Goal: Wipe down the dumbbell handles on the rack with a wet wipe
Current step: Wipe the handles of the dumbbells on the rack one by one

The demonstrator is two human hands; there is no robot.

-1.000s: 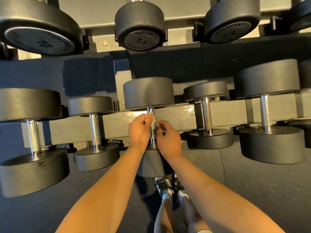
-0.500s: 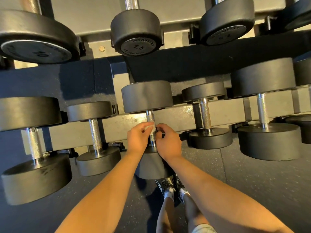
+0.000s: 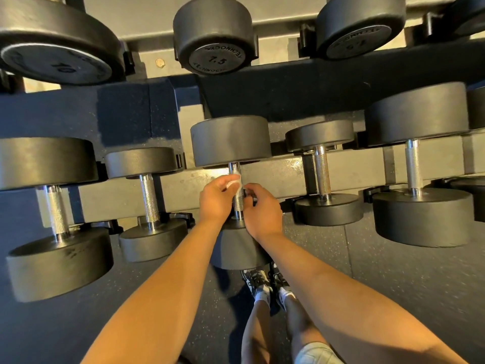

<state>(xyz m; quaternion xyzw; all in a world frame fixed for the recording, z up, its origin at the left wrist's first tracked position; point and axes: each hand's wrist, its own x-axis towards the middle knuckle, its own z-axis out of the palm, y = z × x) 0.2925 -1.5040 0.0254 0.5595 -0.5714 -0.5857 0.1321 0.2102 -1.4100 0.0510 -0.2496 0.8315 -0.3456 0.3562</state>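
A black dumbbell point(image 3: 231, 140) lies on the lower rack rail, its knurled steel handle point(image 3: 238, 199) showing between my two hands. My left hand point(image 3: 216, 199) pinches a white wet wipe point(image 3: 235, 181) against the upper part of that handle. My right hand point(image 3: 261, 208) sits on the handle's right side, fingers curled around toward it; what its fingertips touch is hidden. The near head of this dumbbell is partly hidden behind my wrists.
Neighbouring dumbbells lie on the same rail: two at the left point(image 3: 148, 195) point(image 3: 56, 208) and two at the right point(image 3: 322, 174) point(image 3: 414, 164). An upper tier holds dumbbells marked 10 point(image 3: 57, 48) and 7.5 point(image 3: 214, 35). My shoes point(image 3: 265, 285) stand on dark rubber floor.
The wipe in my left hand has slid up toward the handle's far end. My right hand's fingers have loosened slightly, baring more of the handle.
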